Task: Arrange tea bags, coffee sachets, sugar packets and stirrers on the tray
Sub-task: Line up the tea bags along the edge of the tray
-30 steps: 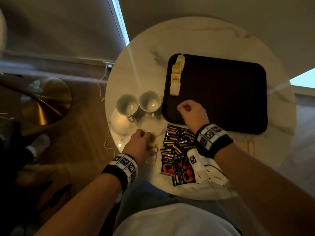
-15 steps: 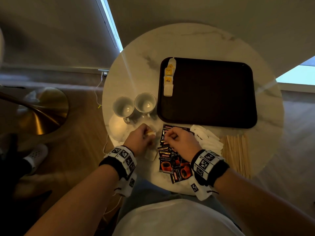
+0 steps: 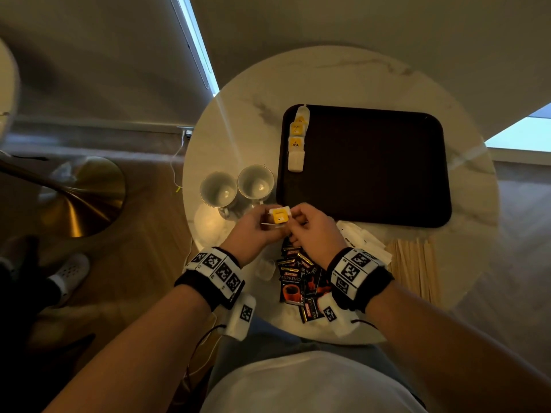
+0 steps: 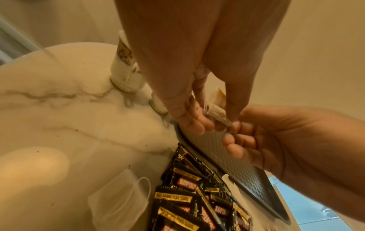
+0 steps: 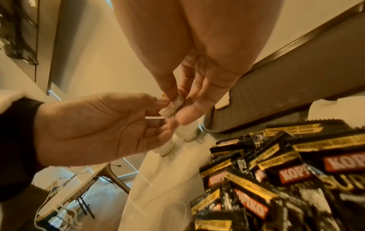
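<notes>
Yellow-tagged white tea bag [image 3: 279, 216], black-and-gold coffee sachets [image 3: 293, 281], dark brown tray [image 3: 372, 168], white marbled table [image 3: 238, 120].

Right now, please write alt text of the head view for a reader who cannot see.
Both hands, left hand and right hand, pinch one yellow-tagged tea bag above a round marble table. A dark tray holds a row of tea bags; coffee sachets lie nearby.

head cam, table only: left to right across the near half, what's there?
Two mugs → tea bag held in both hands → coffee sachets → white sugar packets → wooden stirrers.
</notes>
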A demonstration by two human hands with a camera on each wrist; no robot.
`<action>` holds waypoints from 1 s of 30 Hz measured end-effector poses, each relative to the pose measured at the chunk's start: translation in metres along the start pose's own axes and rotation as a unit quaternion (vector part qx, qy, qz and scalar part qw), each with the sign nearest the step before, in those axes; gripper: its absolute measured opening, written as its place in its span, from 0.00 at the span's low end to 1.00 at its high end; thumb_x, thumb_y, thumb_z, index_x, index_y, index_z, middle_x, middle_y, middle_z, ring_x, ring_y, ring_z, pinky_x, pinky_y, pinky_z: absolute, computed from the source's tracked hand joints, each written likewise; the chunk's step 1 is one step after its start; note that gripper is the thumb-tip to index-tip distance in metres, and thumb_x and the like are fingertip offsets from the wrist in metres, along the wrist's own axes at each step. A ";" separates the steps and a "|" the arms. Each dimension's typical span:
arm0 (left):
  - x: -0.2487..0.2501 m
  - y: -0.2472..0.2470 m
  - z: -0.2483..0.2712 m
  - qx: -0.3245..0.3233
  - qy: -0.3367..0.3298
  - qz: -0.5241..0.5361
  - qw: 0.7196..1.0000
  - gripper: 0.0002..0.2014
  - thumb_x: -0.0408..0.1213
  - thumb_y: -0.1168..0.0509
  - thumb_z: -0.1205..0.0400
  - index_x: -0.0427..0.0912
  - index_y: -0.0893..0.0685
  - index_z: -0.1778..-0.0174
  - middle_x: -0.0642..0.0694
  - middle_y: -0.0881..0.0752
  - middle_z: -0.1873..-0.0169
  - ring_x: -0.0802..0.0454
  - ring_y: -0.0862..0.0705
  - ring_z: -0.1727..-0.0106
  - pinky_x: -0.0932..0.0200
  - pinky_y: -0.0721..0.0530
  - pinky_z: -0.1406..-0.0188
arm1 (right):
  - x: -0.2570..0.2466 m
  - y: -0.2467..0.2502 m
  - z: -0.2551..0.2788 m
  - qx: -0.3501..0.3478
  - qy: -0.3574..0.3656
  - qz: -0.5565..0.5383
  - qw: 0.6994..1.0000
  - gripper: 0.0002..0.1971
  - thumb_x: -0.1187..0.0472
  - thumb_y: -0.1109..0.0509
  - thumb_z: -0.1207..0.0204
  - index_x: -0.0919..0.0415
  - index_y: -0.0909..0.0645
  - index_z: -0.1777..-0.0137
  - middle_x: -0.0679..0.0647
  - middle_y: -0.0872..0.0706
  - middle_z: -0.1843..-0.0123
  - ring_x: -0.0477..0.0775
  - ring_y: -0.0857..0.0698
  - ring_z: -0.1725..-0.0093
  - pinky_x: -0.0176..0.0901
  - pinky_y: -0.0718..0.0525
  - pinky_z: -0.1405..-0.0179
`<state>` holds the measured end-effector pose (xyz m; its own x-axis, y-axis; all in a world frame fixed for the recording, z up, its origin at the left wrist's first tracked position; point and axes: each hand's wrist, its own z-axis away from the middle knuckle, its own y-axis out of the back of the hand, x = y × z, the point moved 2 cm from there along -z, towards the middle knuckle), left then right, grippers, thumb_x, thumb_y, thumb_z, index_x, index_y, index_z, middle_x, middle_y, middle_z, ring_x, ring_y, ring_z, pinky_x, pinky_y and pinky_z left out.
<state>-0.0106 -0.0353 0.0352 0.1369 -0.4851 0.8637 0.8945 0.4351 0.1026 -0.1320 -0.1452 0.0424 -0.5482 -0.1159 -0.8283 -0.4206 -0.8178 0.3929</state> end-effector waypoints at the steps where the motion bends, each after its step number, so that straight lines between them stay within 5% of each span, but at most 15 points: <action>1: 0.001 -0.002 0.000 0.003 0.014 0.027 1.000 0.18 0.34 0.26 0.19 0.40 0.18 0.33 0.36 0.11 0.43 0.41 0.11 0.41 0.47 0.12 0.37 | -0.001 0.003 -0.001 0.005 -0.002 -0.008 1.000 0.07 0.56 0.31 0.15 0.53 0.17 0.40 0.45 0.11 0.55 0.45 0.09 0.58 0.51 0.07 0.52; 3: 0.002 -0.004 -0.001 0.012 0.034 0.069 0.997 0.13 0.37 0.30 0.15 0.37 0.16 0.36 0.33 0.11 0.43 0.36 0.12 0.40 0.41 0.13 0.36 | -0.001 0.009 -0.003 0.012 -0.002 -0.009 1.000 0.08 0.55 0.29 0.16 0.53 0.17 0.40 0.46 0.10 0.55 0.46 0.08 0.59 0.52 0.07 0.53; 11: 0.010 -0.008 -0.010 0.042 0.009 0.033 0.999 0.07 0.38 0.36 0.12 0.44 0.14 0.51 0.40 0.11 0.55 0.42 0.11 0.50 0.35 0.12 0.42 | -0.002 0.027 -0.007 0.026 0.025 0.002 0.999 0.17 0.52 0.26 0.19 0.48 0.22 0.32 0.44 0.09 0.51 0.40 0.10 0.55 0.41 0.10 0.49; 14: 0.010 -0.010 -0.014 0.032 -0.001 0.006 0.999 0.06 0.39 0.36 0.12 0.46 0.15 0.53 0.38 0.11 0.52 0.39 0.10 0.48 0.34 0.11 0.43 | -0.004 0.034 -0.009 0.035 0.043 0.031 0.998 0.10 0.52 0.28 0.17 0.47 0.16 0.37 0.42 0.11 0.50 0.40 0.11 0.53 0.43 0.10 0.46; 17: 0.011 -0.012 -0.017 0.028 0.000 0.001 1.000 0.07 0.42 0.35 0.12 0.44 0.14 0.51 0.37 0.10 0.51 0.39 0.09 0.47 0.41 0.09 0.45 | -0.003 0.039 -0.013 0.052 0.044 0.045 0.997 0.08 0.52 0.28 0.17 0.49 0.13 0.41 0.43 0.13 0.48 0.41 0.13 0.50 0.45 0.11 0.45; 22: 0.021 -0.022 -0.023 0.024 0.012 0.065 0.998 0.16 0.49 0.34 0.14 0.38 0.15 0.43 0.33 0.11 0.47 0.42 0.10 0.48 0.51 0.08 0.49 | -0.002 0.043 -0.013 0.054 0.066 -0.012 0.996 0.08 0.63 0.29 0.17 0.51 0.14 0.42 0.45 0.12 0.46 0.38 0.11 0.52 0.31 0.13 0.51; 27: 0.026 -0.022 -0.032 0.049 -0.017 0.043 0.998 0.07 0.39 0.32 0.14 0.42 0.16 0.43 0.35 0.11 0.47 0.39 0.10 0.46 0.44 0.09 0.47 | 0.004 0.041 -0.020 0.053 0.023 -0.042 0.997 0.14 0.62 0.33 0.14 0.52 0.21 0.30 0.46 0.13 0.42 0.44 0.11 0.48 0.43 0.10 0.45; 30: 0.026 -0.023 -0.035 0.051 -0.030 0.030 0.998 0.05 0.42 0.31 0.15 0.47 0.14 0.46 0.37 0.11 0.49 0.37 0.10 0.47 0.40 0.10 0.47 | 0.009 0.041 -0.025 0.054 0.003 -0.047 0.997 0.12 0.55 0.30 0.16 0.54 0.18 0.35 0.47 0.10 0.47 0.44 0.10 0.50 0.45 0.09 0.47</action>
<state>-0.0124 -0.0846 0.0379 0.1613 -0.4109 0.8973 0.8372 0.5384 0.0960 -0.1359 -0.1932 0.0413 -0.4981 -0.0446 -0.8660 -0.5460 -0.7597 0.3531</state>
